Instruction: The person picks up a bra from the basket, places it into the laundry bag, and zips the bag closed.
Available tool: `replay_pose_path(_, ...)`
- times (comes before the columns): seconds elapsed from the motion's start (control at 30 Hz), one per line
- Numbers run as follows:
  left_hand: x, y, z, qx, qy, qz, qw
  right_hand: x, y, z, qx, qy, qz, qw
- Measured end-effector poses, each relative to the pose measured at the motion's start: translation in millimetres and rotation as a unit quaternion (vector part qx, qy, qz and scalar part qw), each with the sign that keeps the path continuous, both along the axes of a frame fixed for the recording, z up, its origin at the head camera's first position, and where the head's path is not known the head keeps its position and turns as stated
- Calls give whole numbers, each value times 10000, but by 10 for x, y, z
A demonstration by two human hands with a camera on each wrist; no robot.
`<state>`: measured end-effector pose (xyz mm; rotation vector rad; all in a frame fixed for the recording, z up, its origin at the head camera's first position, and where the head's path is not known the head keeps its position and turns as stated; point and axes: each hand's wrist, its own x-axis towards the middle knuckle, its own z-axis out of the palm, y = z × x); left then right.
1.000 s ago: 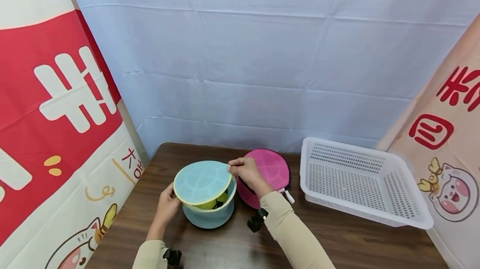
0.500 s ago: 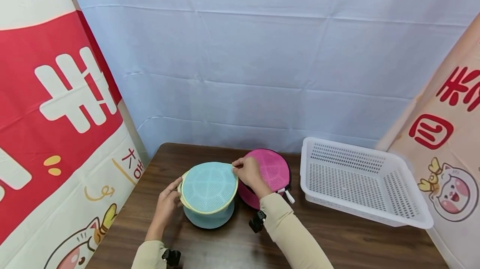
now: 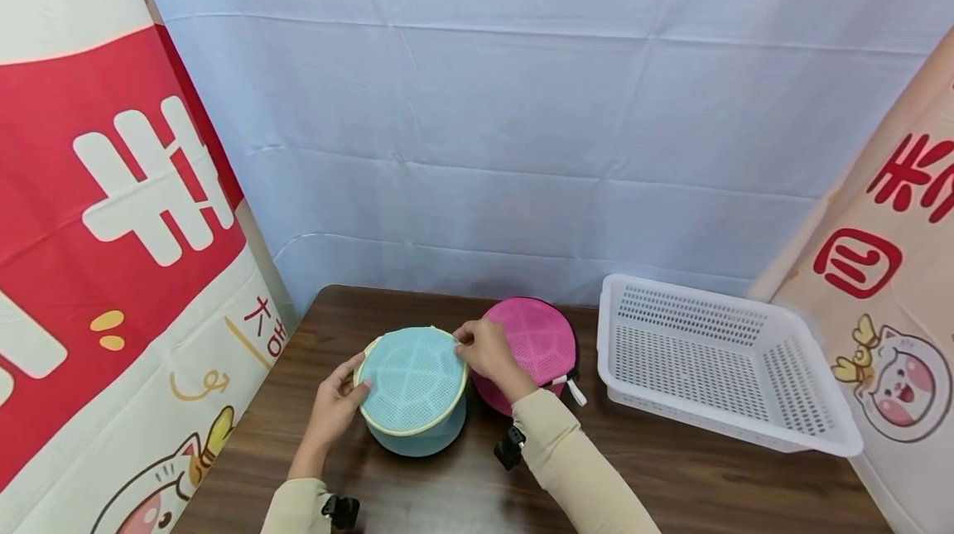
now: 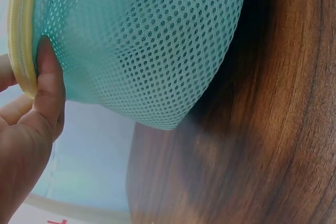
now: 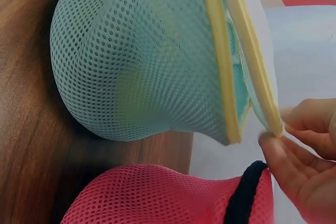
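Observation:
A round light-blue mesh laundry bag [image 3: 411, 381] with yellow zipper trim stands on the table. My left hand [image 3: 335, 406] pinches its rim at the left; the left wrist view shows the thumb and fingers around the yellow zipper edge [image 4: 23, 35]. At the lid's far right edge, my right hand [image 3: 488, 352] pinches the trim between thumb and fingertips. In the right wrist view the lid's edge [image 5: 257, 72] stands a little apart from the bag's rim [image 5: 223, 66]. Something yellowish shows faintly through the mesh wall [image 5: 147, 82]; the lid hides it from above.
A pink mesh laundry bag [image 3: 532, 339] with black trim and a white pull tab [image 3: 575, 392] stands just right of the blue one, partly behind my right hand. Farther right is a white perforated basket [image 3: 619, 389]. A pale curtain [image 3: 477, 145] hangs behind the brown table [image 3: 671, 468].
The blue lid has come down over the bag's opening, covering the yellow-green thing inside. My right hand shifted right with the lid's edge, then slightly back left. My left thumb now rests over the rim.

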<state>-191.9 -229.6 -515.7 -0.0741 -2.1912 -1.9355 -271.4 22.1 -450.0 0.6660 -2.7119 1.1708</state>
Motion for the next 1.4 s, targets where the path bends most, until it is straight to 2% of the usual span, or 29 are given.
replay_pose_path(0.23,-4,36,1,-258,90,40,9996,-25,-58,-31,-55,212,576,9981)
replay_pose_path(0.4,-8,40,7,-443,78,137,9989,-132,-171,-51,217,-37,1046,9943)
replay_pose_path(0.53,-7,40,-14,-473,269,209,9983,-199,-264,-56,701,-348,1202,9897)
replay_pose_path(0.67,-6,44,-46,-526,424,276,9973,-223,-311,-42,863,-838,1223,9852)
replay_pose_path(0.83,5,48,-41,-518,224,430,9975,-250,-317,-45,810,-1213,1181,9822)
replay_pose_path(1.03,16,44,-22,-548,183,651,9962,-271,-310,-23,783,-1435,970,9818)
replay_pose_path(1.17,17,70,-27,-408,144,887,9951,-273,-304,-14,751,-1464,959,9817)
replay_pose_path(1.4,2,161,-36,-348,124,1530,9875,-273,-283,-52,472,-1380,737,9866)
